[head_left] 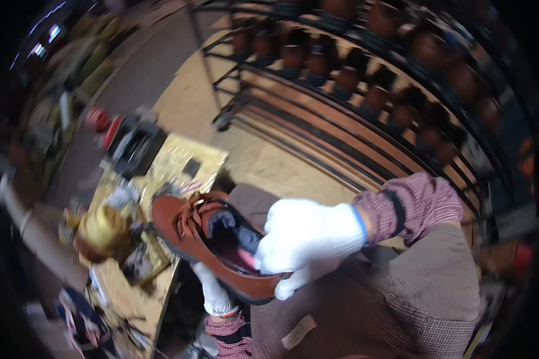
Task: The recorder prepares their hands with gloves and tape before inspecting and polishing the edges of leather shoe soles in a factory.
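A reddish-brown leather shoe (242, 281) with a bow-like lace and dark sole lies over my lap, toe pointing to the upper left. Its inside shows dark lining and a pink patch toward the heel. My right hand (311, 236), in a white knit glove, is closed at the heel end, fingers reaching into the opening and thumb outside the back edge. Under the near side of the sole, my left hand (212, 293), gloved too, supports the shoe; most of its fingers are hidden behind it.
On my left stands a cluttered workbench (206, 158) with a yellow rounded object (105, 230) and a black-and-red box-like item (135, 143). Ahead and to the right, a black metal rack (317, 128) carries rows of brown shoes (347, 75). A pale pipe (39, 233) runs at far left.
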A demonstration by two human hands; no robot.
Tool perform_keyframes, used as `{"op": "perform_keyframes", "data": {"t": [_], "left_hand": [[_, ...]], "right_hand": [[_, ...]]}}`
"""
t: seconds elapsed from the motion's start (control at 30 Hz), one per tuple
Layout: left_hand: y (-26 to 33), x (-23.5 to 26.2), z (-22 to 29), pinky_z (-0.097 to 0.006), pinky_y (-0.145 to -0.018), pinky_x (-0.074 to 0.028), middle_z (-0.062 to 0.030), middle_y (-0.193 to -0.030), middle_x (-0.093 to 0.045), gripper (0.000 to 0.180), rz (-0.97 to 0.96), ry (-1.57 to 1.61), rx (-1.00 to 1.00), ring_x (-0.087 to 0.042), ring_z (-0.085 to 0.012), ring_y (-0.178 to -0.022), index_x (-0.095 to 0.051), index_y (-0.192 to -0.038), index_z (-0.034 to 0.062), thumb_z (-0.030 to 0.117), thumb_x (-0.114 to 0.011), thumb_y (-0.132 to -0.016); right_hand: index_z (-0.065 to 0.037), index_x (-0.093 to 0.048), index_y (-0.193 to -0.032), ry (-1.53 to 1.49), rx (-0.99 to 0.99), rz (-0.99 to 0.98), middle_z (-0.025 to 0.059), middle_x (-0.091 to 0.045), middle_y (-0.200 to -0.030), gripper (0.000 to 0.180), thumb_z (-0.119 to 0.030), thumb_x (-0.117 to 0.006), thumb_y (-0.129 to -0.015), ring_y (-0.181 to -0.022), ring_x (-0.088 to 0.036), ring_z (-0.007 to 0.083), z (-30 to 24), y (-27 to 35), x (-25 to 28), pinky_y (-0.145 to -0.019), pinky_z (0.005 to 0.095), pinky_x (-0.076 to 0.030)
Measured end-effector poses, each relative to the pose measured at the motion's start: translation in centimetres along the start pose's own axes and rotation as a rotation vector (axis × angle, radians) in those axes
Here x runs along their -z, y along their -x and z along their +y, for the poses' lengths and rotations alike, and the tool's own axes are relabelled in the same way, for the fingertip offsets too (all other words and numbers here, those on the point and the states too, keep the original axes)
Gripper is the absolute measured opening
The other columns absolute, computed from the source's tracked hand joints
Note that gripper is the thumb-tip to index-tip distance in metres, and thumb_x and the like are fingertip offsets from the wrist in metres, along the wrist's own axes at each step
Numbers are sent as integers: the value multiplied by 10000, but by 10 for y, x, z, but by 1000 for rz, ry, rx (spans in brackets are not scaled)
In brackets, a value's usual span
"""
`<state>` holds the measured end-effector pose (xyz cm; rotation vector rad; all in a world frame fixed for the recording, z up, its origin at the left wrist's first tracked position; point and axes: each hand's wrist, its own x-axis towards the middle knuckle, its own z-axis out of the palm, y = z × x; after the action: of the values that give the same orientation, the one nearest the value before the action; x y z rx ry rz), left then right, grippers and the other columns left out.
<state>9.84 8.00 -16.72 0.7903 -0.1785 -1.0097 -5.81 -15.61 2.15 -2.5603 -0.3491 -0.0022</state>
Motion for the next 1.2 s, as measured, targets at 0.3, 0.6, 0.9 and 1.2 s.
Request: {"op": "perform_keyframes", "data": {"t": [0.3, 0.6, 0.9, 1.2], "left_hand": [[-33, -66, -13, -450, -1145, -462, -185, -1559, -574, 867, -178, -590, 45, -613, -279, -1284, -336, -1728, 33, 673, -387, -1145], [-34, -46, 4, -436, -1132, -473, -188, -1556, -581, 879, -105, -650, 40, -609, -263, -1300, -345, -1718, 12, 646, -491, -1126], [-24, -72, 2, -440, -1143, -460, -181, -1590, -567, 922, -58, -672, -14, -604, -269, -1318, -331, -1738, 64, 718, -460, -1101], [11, -51, -2, -427, -1114, -510, -204, -1576, -578, 824, 53, -424, -111, -648, -267, -1274, -377, -1692, -22, 557, -548, -1131]], "right_hand": [[-18, -756, -803, 290, -1483, 220, 171, -660, -682, 579, -593, -818, -812, -639, -704, 319, -109, 230, 103, -623, 387, -546], [-56, -808, -1021, 849, -1860, 385, 197, -782, -969, 465, -504, -780, -899, -963, -744, 425, -3, 499, 16, -871, 533, -572], [8, -726, -1178, 486, -1490, 946, 281, -747, -1092, 463, -416, -729, -990, -1048, -706, 494, 90, 511, 4, -915, 528, -558], [-41, -793, -836, 485, -1529, 334, 222, -754, -819, 400, -438, -843, -827, -783, -750, 384, 50, 292, 34, -726, 470, -576]]}}
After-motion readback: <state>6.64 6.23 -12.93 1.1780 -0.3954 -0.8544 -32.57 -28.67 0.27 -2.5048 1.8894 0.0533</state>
